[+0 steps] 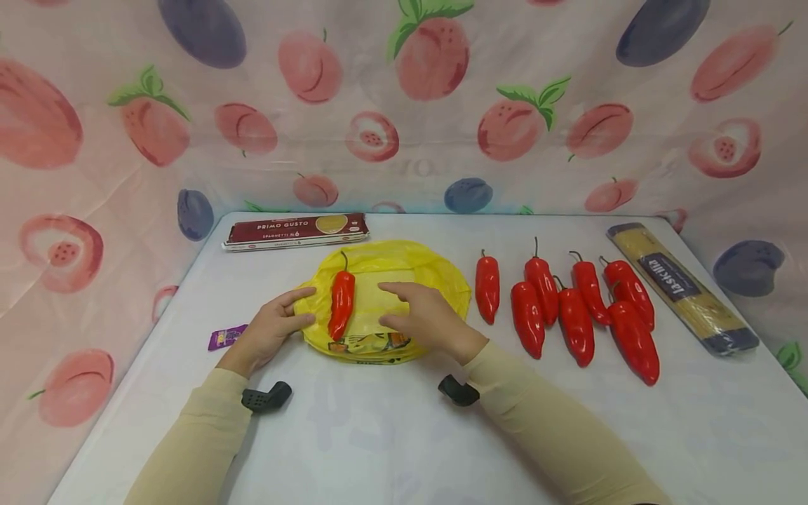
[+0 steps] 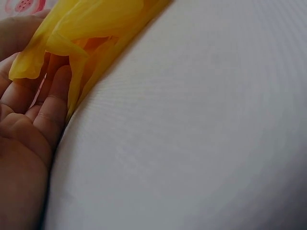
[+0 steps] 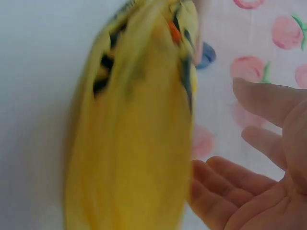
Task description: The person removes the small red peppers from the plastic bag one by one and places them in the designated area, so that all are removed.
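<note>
A yellow plastic bag (image 1: 379, 308) lies in the middle of the table, and a red pepper (image 1: 343, 301) lies on its left part; whether it is inside I cannot tell. My left hand (image 1: 268, 326) holds the bag's left edge, its thin film between thumb and fingers; the left wrist view shows the yellow film (image 2: 100, 24) draped over fingertips. Above the bag's right side is my right hand (image 1: 435, 319), fingers spread and holding nothing. In the right wrist view that hand (image 3: 249, 191) is beside the bag's crumpled wall (image 3: 134, 158).
Several red peppers (image 1: 577, 326) lie right of the bag. A laskilla pasta pack (image 1: 682, 287) rests at the far right. At the back left is a red spaghetti pack (image 1: 297, 231). Beside my left wrist lies a small purple packet (image 1: 226, 337). Fruit-patterned cloth (image 1: 404, 168) borders the white table.
</note>
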Available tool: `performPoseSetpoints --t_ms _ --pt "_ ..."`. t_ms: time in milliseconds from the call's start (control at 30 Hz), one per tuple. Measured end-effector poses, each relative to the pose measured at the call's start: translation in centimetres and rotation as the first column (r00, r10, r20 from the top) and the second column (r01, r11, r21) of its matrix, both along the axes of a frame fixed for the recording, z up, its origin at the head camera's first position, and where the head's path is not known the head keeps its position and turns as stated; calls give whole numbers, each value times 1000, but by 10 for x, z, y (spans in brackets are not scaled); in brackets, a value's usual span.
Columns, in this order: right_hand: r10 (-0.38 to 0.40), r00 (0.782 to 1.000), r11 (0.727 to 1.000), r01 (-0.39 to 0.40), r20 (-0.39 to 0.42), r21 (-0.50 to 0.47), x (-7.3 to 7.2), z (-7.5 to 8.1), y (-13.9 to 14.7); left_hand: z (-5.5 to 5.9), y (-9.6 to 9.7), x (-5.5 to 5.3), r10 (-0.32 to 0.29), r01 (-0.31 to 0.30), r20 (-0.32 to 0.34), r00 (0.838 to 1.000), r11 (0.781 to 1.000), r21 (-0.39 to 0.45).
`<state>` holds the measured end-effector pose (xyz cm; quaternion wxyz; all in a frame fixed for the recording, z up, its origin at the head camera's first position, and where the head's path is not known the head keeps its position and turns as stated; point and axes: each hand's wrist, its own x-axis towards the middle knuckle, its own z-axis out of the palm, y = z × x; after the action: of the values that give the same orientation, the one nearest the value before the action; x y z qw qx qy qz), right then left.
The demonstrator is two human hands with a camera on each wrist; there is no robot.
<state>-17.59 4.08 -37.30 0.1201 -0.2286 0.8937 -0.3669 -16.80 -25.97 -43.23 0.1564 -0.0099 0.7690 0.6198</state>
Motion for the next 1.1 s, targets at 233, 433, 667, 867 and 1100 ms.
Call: performPoseSetpoints --t_ms 233,433,667,867,1100 --pt "36 997 999 -35 65 -13 -4 -11 -33 0 0 0 1 -1 -4 1000 1000 -4" --pt "28 996 1000 -29 89 11 -4 -16 -56 0 0 0 2 -2 -4 1000 1000 -6" --pt "14 995 996 -22 96 84 -6 -21 -76 -2 1 0 0 0 -15 1000 1000 6" --pt "-23 993 992 8 120 127 -10 -27 -83 -2 1 1 -3 2 -17 1000 1000 -20" --pt "-20 988 991 -1 152 136 -15 -29 -86 -1 0 1 2 -3 -18 1000 999 -37"
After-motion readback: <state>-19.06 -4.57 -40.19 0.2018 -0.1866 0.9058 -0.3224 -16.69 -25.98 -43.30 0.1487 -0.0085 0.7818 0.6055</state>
